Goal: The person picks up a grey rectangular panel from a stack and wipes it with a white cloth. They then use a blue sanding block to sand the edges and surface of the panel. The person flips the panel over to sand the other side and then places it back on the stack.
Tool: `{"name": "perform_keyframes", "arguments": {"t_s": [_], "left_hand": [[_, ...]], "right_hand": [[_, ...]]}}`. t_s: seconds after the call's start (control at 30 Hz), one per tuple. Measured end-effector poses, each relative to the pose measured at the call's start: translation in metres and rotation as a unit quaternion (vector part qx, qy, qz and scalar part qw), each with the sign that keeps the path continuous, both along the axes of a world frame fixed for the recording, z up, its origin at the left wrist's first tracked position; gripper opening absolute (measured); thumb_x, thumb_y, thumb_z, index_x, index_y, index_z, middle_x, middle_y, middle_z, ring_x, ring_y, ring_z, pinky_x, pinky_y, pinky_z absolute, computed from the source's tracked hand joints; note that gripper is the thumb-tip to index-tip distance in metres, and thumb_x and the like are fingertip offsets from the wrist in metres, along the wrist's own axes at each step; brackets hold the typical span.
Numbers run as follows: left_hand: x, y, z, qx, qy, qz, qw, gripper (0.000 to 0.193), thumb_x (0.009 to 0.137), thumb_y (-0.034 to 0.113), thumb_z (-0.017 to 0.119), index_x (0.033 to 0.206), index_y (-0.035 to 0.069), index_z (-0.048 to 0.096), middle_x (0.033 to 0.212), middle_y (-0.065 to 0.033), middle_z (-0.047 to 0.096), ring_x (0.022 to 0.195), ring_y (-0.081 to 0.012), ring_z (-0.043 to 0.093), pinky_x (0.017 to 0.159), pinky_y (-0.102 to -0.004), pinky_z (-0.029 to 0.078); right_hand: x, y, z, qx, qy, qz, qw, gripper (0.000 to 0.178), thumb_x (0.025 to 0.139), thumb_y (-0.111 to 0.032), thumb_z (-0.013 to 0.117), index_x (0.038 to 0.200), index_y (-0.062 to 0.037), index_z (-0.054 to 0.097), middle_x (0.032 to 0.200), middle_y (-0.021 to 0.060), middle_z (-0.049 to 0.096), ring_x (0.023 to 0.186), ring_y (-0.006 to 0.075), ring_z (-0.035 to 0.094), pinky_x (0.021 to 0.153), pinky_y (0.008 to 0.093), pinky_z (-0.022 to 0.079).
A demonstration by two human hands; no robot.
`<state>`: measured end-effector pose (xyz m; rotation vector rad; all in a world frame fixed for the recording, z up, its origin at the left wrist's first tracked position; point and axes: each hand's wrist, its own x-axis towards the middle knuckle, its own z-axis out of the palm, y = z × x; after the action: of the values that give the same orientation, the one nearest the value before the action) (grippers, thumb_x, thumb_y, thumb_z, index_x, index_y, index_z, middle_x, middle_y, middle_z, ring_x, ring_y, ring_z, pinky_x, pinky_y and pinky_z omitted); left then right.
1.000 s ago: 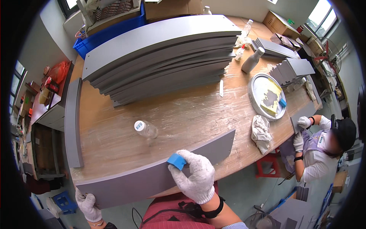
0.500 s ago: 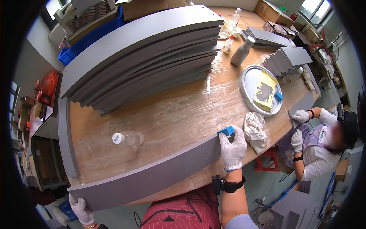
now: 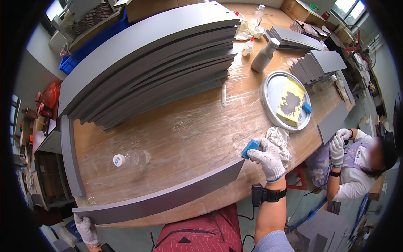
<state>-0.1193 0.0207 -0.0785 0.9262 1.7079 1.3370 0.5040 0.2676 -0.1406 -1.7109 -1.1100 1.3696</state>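
A long grey panel (image 3: 168, 197) stands tilted along the table's near edge. My gloved left hand (image 3: 86, 229) grips its left end, fingers curled over the edge near the lower corner. At the other end my gloved right hand (image 3: 270, 158) pinches a small blue block (image 3: 250, 148) between thumb and fingers, by the panel's upper right corner. Whether the block touches the panel there I cannot tell. Just behind the right hand lies a crumpled white cloth (image 3: 278, 136), partly covered by it.
A tall stack of grey panels (image 3: 155, 54) fills the table's far left. A clear bottle (image 3: 138, 157) lies on its side. At right are a round lid (image 3: 267, 101) with yellow sandpaper (image 3: 294, 90), and a grey bottle (image 3: 265, 55). A gloved co-worker (image 3: 357, 155) sits at the right.
My right hand has moved right, turning with the blue block at the panel's end. The panel shows a narrower face. The co-worker's hands have come together, off their grey panel.
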Motion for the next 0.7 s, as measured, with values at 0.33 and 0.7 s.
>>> {"name": "perform_keyframes", "arguments": {"t_s": [0.33, 0.7], "left_hand": [[0.023, 0.006, -0.007, -0.002, -0.019, 0.039, 0.999, 0.073, 0.087, 0.034, 0.082, 0.141, -0.003, 0.049, 0.129, -0.0100, 0.064, 0.115, -0.0201, 0.062, 0.103, -0.0350, 0.046], [0.045, 0.021, -0.017, -0.196, -0.085, 0.198, 0.957, 0.039, 0.092, 0.017, 0.075, 0.122, -0.003, 0.063, 0.107, -0.0070, 0.071, 0.097, -0.0156, 0.065, 0.087, -0.0306, 0.052]], "right_hand": [[-0.012, 0.000, -0.012, 0.087, 0.020, -0.139, 0.986, 0.029, 0.086, -0.019, 0.072, 0.109, -0.0037, 0.066, 0.079, 0.0008, 0.065, 0.067, 0.0086, 0.058, 0.060, 0.0233, 0.044], [-0.036, -0.029, -0.051, 0.144, 0.053, -0.105, 0.983, 0.020, 0.090, -0.012, 0.072, 0.107, -0.0043, 0.063, 0.080, 0.0036, 0.065, 0.066, 0.0103, 0.059, 0.061, 0.0238, 0.049]]}}
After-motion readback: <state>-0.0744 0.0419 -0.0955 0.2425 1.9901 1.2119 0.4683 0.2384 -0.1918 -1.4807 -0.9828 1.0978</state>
